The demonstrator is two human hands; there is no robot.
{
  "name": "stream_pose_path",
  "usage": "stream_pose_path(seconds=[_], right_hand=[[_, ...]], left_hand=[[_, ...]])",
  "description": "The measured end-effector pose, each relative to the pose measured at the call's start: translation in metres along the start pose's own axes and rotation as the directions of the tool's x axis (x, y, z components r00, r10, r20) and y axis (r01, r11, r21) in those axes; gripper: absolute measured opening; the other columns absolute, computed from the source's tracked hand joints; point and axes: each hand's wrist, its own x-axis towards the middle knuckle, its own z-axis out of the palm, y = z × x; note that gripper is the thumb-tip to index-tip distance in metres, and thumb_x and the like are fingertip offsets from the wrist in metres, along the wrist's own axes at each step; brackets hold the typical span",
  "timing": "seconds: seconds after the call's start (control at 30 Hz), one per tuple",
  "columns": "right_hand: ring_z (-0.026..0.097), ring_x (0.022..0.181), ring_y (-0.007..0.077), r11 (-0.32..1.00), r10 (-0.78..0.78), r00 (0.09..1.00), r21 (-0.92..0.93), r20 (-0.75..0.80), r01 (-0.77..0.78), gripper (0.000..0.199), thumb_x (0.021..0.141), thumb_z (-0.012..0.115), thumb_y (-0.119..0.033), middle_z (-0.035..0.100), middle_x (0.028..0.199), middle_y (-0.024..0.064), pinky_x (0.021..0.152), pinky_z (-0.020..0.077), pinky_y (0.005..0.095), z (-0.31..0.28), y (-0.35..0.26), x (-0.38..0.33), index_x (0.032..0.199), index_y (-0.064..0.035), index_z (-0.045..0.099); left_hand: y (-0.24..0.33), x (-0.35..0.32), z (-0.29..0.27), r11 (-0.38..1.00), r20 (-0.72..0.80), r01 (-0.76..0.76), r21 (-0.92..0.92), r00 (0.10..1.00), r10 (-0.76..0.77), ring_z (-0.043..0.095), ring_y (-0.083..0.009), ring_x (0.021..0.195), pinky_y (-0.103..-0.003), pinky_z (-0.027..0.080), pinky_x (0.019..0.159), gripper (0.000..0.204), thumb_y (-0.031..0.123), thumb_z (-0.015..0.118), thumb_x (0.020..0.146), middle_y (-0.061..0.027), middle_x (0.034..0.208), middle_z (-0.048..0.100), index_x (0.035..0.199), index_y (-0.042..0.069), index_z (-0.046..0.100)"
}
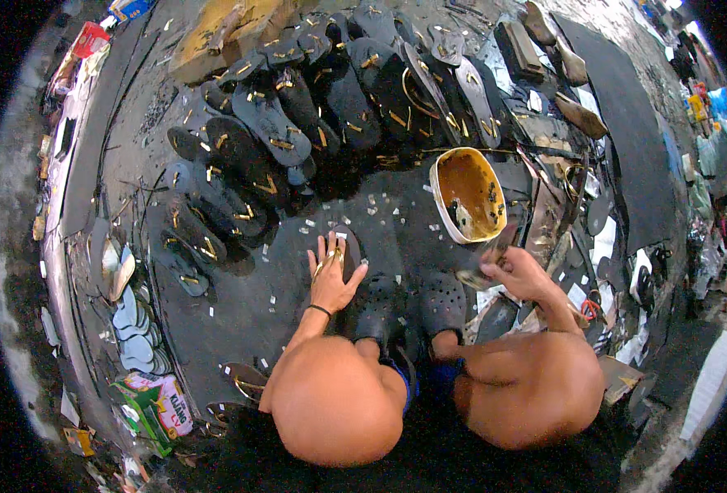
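Observation:
My left hand (331, 274) presses flat on a dark sandal sole (349, 246) with a gold strap, lying on the black floor mat (240, 296) in front of my knees. My right hand (518, 271) is raised to the right and grips a brush (488, 256), just below a yellow-stained white glue tub (468, 194). My feet in black clogs (413, 304) rest between both hands. Many finished dark sandals with gold straps (314, 107) lie in rows beyond my left hand.
A stack of pale blue insoles (133, 329) lies at the left, with a green and pink box (156, 407) nearer. Black rubber sheets (626, 123) and brown soles (581, 115) lie at the right. Small white scraps dot the floor.

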Motion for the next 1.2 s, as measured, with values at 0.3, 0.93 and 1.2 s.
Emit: stream_pose_path(seconds=[0.3,0.93,1.2], right_hand=[[0.069,0.096,0.0298,0.591,-0.677,0.575,0.125,-0.460,0.797,0.025,0.082,0.078,-0.013,0.073,0.104,0.0114,0.083,0.0538,0.0402,0.031,-0.147,0.102,0.105,-0.0077,0.071],[0.072,0.083,0.0253,0.798,-0.477,0.657,0.027,-0.584,0.603,0.021,0.089,0.073,-0.013,0.073,0.092,0.0144,0.075,0.0553,0.0352,-0.002,-0.141,0.129,0.105,-0.0020,0.067],[0.069,0.099,0.0247,0.756,-0.626,0.742,0.045,-0.239,0.653,0.017,0.086,0.075,-0.010,0.073,0.101,0.0107,0.088,0.0529,0.0378,0.049,-0.134,0.081,0.101,-0.0065,0.068]], left_hand=[[0.075,0.100,-0.078,-0.533,0.312,0.349,-0.771,0.936,0.163,0.069,-0.0268,0.098,-0.040,0.058,0.085,0.048,0.038,0.039,0.106,-0.0126,0.121,0.068,0.133,0.003,0.058],[0.095,0.089,-0.057,-0.379,0.339,0.283,-0.881,0.937,-0.088,0.059,-0.0302,0.123,-0.047,0.049,0.104,0.060,0.048,0.038,0.103,-0.0135,0.142,0.055,0.145,0.006,0.047],[0.008,0.093,-0.073,-0.494,0.161,0.054,-0.868,0.971,-0.176,0.059,-0.0355,0.123,-0.050,0.047,0.106,0.060,0.045,0.032,0.103,-0.0149,0.140,0.056,0.144,0.004,0.048]])
